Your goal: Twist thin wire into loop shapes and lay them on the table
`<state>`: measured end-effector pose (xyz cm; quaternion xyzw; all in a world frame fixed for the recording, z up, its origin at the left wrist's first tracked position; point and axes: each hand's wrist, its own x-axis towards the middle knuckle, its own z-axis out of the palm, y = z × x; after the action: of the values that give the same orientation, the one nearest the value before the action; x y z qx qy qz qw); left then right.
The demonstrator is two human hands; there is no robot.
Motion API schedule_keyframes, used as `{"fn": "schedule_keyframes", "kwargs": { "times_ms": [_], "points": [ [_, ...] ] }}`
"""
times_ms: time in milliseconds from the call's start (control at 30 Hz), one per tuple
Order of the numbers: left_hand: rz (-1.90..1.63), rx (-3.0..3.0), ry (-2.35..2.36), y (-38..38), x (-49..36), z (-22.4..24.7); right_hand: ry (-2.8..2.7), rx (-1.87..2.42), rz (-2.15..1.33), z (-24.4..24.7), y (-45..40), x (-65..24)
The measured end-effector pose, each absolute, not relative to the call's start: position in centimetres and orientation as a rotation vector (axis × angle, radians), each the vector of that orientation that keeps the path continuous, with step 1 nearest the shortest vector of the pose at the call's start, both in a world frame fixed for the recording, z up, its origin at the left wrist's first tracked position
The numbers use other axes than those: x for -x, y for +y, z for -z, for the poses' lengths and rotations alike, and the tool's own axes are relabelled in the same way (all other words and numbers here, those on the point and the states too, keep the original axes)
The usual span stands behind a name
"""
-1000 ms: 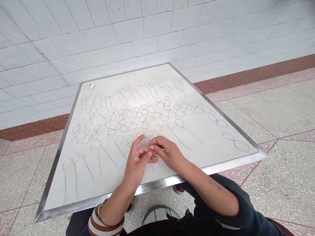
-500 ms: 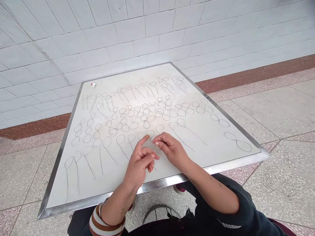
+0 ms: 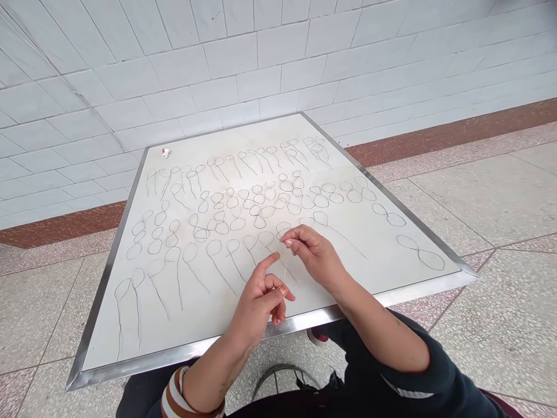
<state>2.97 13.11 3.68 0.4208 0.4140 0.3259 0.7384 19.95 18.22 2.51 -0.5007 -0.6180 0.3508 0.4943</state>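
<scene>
A thin, light-catching strand, wire or thread (image 3: 285,270), runs between my two hands above the front of the table. My right hand (image 3: 311,252) pinches its upper end between thumb and forefinger. Below and to the left, my left hand (image 3: 265,296) grips the lower end between thumb and a bent finger, its forefinger stretched out. Under and beyond the hands, single-loop pieces with long tails, such as this looped wire (image 3: 215,249), lie in a row. Farther back are several figure-eight wires (image 3: 260,217).
The white table (image 3: 369,255) has a metal edge (image 3: 418,285) and stands near a tiled wall (image 3: 230,55). A small red and white object (image 3: 166,152) sits at the back left corner. More tailed loops (image 3: 243,159) line the back. Below the front edge is a round metal frame (image 3: 282,371).
Both hands have moved a little to the right. My right hand has risen away from my left, and a longer length of the strand shows between them.
</scene>
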Motion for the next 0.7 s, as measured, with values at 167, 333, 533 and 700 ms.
{"fn": "schedule_keyframes", "kwargs": {
  "times_ms": [167,333,533,700],
  "points": [
    [-0.626,-1.017,0.910,13.7,-2.2,-4.7,-1.405,1.225,-1.065,-2.9,18.6,-20.5],
    [-0.940,-1.024,1.028,14.3,-1.8,-5.3,-1.427,1.078,-1.278,-2.8,18.3,-19.7],
    [-1.045,-0.979,1.011,14.2,-2.4,-3.9,-1.319,0.920,-1.455,-2.0,17.8,-18.3],
    [-1.094,-0.957,1.006,14.1,-2.6,-3.4,-1.284,0.891,-1.529,-1.6,17.7,-17.9]
  ]
}}
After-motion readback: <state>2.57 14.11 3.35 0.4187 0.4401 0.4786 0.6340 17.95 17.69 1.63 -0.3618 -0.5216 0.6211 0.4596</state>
